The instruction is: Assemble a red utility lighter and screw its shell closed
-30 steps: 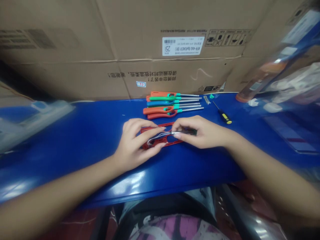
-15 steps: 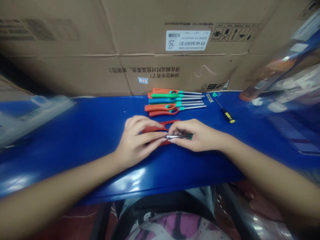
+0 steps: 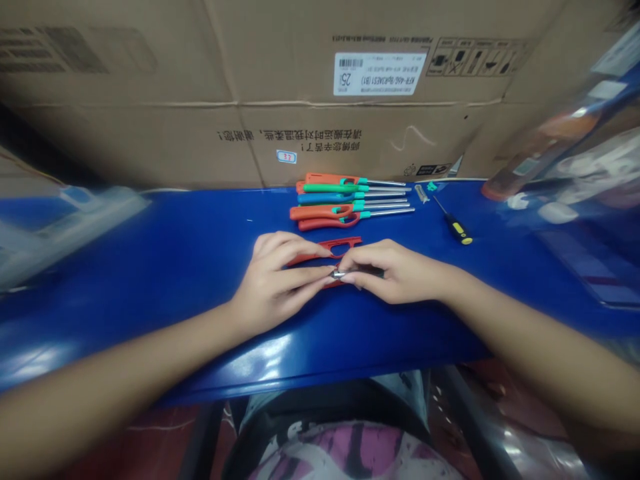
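Note:
A red plastic lighter shell (image 3: 336,245) lies flat on the blue table (image 3: 175,253) between my hands. My left hand (image 3: 277,280) rests on its left end with the fingers curled and pressed onto it. My right hand (image 3: 387,270) pinches a thin metal tube (image 3: 339,273) and holds it against the shell, fingertips meeting those of the left hand. Most of the shell and the tube is hidden under my fingers.
A row of several finished long-nosed lighters (image 3: 345,200) in orange, green and blue lies behind the hands. A yellow-handled screwdriver (image 3: 453,223) and small parts (image 3: 426,191) lie to the right. Cardboard boxes (image 3: 300,87) stand along the back; plastic bags (image 3: 575,173) lie at the right.
My right hand has slid the metal tube leftwards into the shell, so the white wires seen earlier are now covered. My fingertips have drawn closer together.

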Demonstrator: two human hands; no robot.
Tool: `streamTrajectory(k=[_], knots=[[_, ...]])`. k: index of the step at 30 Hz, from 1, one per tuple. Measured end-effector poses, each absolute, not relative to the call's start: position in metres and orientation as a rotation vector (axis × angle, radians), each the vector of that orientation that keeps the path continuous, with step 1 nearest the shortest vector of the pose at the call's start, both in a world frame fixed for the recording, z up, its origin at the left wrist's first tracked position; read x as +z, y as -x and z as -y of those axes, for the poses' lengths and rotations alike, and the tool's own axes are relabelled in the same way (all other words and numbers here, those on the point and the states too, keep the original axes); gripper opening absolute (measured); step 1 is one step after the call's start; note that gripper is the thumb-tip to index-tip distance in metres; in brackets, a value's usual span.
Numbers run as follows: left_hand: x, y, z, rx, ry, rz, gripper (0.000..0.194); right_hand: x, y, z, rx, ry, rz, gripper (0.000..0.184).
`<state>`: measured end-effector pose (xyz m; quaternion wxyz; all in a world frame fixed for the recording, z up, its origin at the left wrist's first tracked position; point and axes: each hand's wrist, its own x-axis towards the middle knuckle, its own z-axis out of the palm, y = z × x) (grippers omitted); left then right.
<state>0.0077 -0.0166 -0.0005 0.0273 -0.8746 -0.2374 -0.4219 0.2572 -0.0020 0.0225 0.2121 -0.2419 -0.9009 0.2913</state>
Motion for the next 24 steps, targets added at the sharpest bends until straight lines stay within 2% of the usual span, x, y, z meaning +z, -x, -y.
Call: streamTrajectory(k=[7,24], knots=[[-0.0009,-0.0099,0.0173,-1.351,2.735,0.828,0.011,0.0236,-0.2549,0.0027,0.775,0.695,2.515,0.016],[-0.0009,-0.0105,0.0182,-1.388,2.727,0.881,0.007,0.0229,-0.2571,0.0003,0.342,0.684,2.553,0.009]])
